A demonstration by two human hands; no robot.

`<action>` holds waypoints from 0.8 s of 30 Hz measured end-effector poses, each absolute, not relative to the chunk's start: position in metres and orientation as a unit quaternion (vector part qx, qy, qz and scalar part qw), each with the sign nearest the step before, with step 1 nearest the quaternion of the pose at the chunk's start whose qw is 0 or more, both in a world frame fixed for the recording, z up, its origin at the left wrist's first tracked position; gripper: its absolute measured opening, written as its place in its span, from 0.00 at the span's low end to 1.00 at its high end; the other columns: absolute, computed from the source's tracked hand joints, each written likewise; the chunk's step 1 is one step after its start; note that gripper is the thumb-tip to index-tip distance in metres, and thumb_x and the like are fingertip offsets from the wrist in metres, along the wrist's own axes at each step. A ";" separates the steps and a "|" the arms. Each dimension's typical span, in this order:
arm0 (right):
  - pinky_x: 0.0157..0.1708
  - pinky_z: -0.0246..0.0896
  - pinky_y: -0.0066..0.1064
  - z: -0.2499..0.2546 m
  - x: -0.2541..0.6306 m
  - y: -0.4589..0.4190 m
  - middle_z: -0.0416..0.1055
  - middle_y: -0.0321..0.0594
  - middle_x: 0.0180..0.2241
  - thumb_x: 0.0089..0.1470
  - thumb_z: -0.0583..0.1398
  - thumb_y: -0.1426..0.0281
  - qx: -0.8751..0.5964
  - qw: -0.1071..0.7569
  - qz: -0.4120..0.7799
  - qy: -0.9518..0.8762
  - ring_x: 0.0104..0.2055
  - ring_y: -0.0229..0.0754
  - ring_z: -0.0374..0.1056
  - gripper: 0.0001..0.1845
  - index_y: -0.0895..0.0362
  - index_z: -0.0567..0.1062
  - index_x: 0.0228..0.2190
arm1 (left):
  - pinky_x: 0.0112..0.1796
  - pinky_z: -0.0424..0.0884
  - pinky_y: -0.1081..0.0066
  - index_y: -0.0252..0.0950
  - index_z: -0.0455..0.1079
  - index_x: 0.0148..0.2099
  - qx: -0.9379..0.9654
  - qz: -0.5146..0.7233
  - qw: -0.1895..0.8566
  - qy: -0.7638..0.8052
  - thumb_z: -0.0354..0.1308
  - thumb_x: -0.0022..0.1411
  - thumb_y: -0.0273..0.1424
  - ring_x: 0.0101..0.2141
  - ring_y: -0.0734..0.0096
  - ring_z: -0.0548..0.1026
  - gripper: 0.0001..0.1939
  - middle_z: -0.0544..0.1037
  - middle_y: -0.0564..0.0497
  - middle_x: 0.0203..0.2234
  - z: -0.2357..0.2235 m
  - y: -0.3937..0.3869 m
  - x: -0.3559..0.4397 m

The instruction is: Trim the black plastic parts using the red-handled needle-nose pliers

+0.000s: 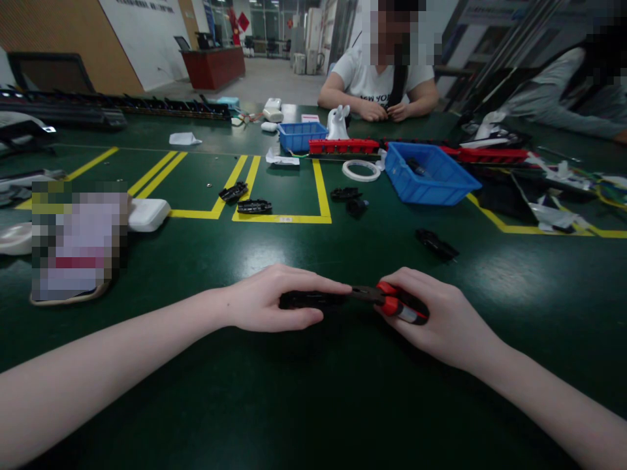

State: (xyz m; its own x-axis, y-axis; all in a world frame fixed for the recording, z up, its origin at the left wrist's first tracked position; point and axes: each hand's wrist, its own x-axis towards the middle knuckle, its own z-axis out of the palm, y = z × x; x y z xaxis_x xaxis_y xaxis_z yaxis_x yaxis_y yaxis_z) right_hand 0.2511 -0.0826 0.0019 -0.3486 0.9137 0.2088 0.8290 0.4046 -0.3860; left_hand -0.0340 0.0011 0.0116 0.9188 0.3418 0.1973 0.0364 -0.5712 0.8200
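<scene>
My left hand (279, 297) is closed around a long black plastic part (313, 299), thumb on the near side and fingers along the far side. My right hand (435, 316) grips a pair of pliers (404, 308) by its red and black handles. The dark jaws of the pliers point left and meet the right end of the black part, close to my left fingertips. Whether the jaws bite on the part I cannot tell. Another black part (437, 244) lies on the table beyond my right hand.
Beyond my hands, several black parts (254, 207) lie on the green table (313, 405) near yellow tape lines. A blue bin (426, 176), a tape roll (361, 171) and a smaller blue basket (301, 138) stand farther back. At left are a phone (81, 248) and white case (148, 215). A person (379, 85) sits opposite.
</scene>
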 end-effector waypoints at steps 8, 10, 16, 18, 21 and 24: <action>0.32 0.67 0.34 0.001 0.253 -0.082 0.74 0.40 0.36 0.52 0.61 0.70 -0.530 0.192 0.108 -0.819 0.36 0.43 0.71 0.11 0.53 0.72 0.40 | 0.41 0.70 0.73 0.36 0.65 0.63 0.872 0.168 0.447 0.107 0.57 0.65 0.29 0.42 0.67 0.77 0.24 0.77 0.46 0.50 0.010 0.002 -0.034; 0.33 0.67 0.34 0.001 0.253 -0.082 0.73 0.40 0.36 0.52 0.61 0.70 -0.528 0.193 0.107 -0.820 0.36 0.43 0.71 0.11 0.52 0.72 0.40 | 0.39 0.69 0.74 0.36 0.65 0.62 0.873 0.164 0.446 0.111 0.58 0.65 0.29 0.41 0.68 0.76 0.23 0.77 0.46 0.49 0.010 0.002 -0.034; 0.32 0.67 0.34 0.000 0.253 -0.082 0.73 0.39 0.36 0.52 0.61 0.70 -0.527 0.199 0.112 -0.819 0.36 0.43 0.71 0.11 0.52 0.72 0.40 | 0.39 0.69 0.74 0.35 0.66 0.61 0.868 0.157 0.454 0.124 0.58 0.64 0.28 0.40 0.68 0.76 0.23 0.78 0.47 0.48 0.014 0.000 -0.034; 0.33 0.67 0.34 0.000 0.253 -0.082 0.73 0.39 0.37 0.52 0.61 0.71 -0.528 0.202 0.117 -0.816 0.36 0.43 0.71 0.11 0.52 0.72 0.40 | 0.39 0.69 0.73 0.36 0.64 0.63 0.867 0.157 0.456 0.127 0.58 0.64 0.28 0.40 0.68 0.76 0.25 0.77 0.47 0.50 0.013 0.000 -0.034; 0.34 0.67 0.34 0.000 0.255 -0.081 0.73 0.40 0.37 0.53 0.61 0.71 -0.532 0.204 0.127 -0.812 0.37 0.43 0.71 0.11 0.52 0.72 0.41 | 0.38 0.69 0.73 0.39 0.59 0.66 0.866 0.161 0.457 0.123 0.58 0.65 0.29 0.39 0.68 0.76 0.29 0.76 0.46 0.52 0.010 0.001 -0.035; 0.34 0.68 0.34 0.001 0.256 -0.081 0.74 0.40 0.38 0.53 0.61 0.70 -0.533 0.206 0.132 -0.810 0.37 0.43 0.72 0.11 0.52 0.72 0.41 | 0.34 0.67 0.74 0.41 0.56 0.68 0.866 0.162 0.458 0.119 0.57 0.66 0.30 0.32 0.72 0.75 0.30 0.77 0.48 0.47 0.006 0.003 -0.035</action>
State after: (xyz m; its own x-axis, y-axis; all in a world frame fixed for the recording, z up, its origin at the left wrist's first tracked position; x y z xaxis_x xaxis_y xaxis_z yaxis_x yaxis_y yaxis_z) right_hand 0.2555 -0.0813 0.0012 -0.3477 0.9176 0.1927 0.8090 0.3975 -0.4330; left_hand -0.0351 0.0030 0.0057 0.9194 0.3543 0.1709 0.0581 -0.5520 0.8318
